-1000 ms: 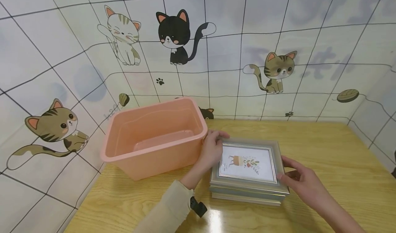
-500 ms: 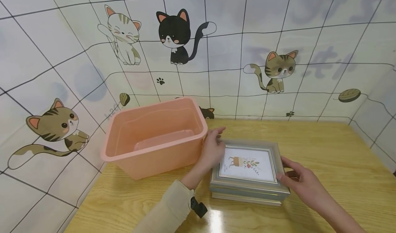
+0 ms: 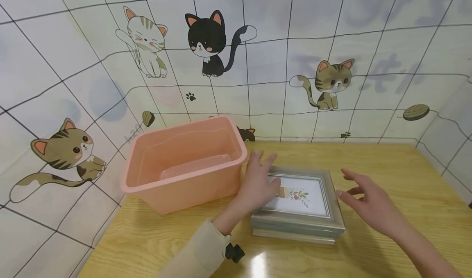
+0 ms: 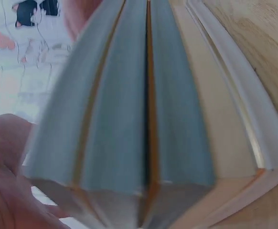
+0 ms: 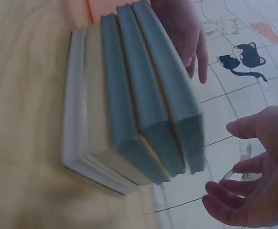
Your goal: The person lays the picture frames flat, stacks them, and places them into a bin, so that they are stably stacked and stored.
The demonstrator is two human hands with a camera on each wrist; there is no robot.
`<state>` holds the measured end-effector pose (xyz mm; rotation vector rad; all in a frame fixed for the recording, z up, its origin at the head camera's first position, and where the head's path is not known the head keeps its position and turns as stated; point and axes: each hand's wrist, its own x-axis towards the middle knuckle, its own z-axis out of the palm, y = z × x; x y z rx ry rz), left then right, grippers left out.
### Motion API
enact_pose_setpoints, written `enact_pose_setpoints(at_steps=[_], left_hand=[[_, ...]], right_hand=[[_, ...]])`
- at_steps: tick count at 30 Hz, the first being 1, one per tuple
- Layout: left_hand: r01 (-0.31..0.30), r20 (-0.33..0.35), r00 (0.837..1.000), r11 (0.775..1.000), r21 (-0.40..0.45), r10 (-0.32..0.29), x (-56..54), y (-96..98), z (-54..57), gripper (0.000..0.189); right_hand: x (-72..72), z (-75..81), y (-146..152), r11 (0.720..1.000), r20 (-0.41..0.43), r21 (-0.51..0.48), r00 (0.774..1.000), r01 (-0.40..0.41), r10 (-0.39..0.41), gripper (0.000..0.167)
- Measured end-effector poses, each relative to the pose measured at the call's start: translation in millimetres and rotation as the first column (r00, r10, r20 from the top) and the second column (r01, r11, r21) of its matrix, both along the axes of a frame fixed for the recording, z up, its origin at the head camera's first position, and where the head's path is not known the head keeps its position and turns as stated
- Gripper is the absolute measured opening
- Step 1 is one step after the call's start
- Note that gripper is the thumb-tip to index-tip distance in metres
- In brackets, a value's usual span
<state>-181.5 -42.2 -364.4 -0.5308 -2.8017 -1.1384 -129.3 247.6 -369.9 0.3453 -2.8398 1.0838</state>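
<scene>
A stack of picture frames [image 3: 298, 219] lies on the wooden table; the silver top one shows a print of a potted plant. From the side, the left wrist view shows blue-grey frame edges [image 4: 115, 119] above cream and white ones. My left hand [image 3: 258, 190], fingers spread, is over the stack's left end, its thumb above the print; whether it touches cannot be told. Just off the right edge, my right hand [image 3: 374, 208] holds nothing, its fingers loosely bent. The right wrist view shows a gap between that hand [image 5: 261, 176] and the stack [image 5: 129, 95].
A peach plastic bin [image 3: 191, 194] stands directly left of the stack, close to my left hand. Behind the wooden table [image 3: 402, 163] rises a wall covering [image 3: 273, 64] with cartoon cats, which also runs along the left side.
My right hand has let go of the stack's right edge and drawn back to the right. My left hand has spread its fingers and shifted right over the top frame. The stack stays put.
</scene>
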Motion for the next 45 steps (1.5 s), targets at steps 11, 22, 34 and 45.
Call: enact_pose_setpoints(at_steps=[11,22,34,45], left_hand=[[0.019,-0.239,0.969,0.984,-0.179,-0.062,36.4,-30.4,63.8,0.068],[-0.288,-0.263,0.939,0.926,-0.245,0.223,30.9,-146.5,101.6,0.068],[-0.567,-0.145,0.819,0.747,-0.347,0.555,2.5,-274.8,56.6,0.069],[-0.684,-0.062,0.729,0.722,-0.105,0.682,-40.3,-251.3,42.7,0.055]], right_hand=[[-52.2,64.7,-67.1,0.978,-0.246,0.134,0.95,-0.162,0.192,0.06],[-98.2,79.9,-180.5,0.894,-0.101,0.144,0.893,-0.424,0.44,0.064],[-140.2,66.1,-250.4,0.687,0.153,0.509,0.84,-0.519,0.521,0.069],[-161.9,67.1,-221.7,0.721,0.208,0.515,0.883,-0.464,0.42,0.07]])
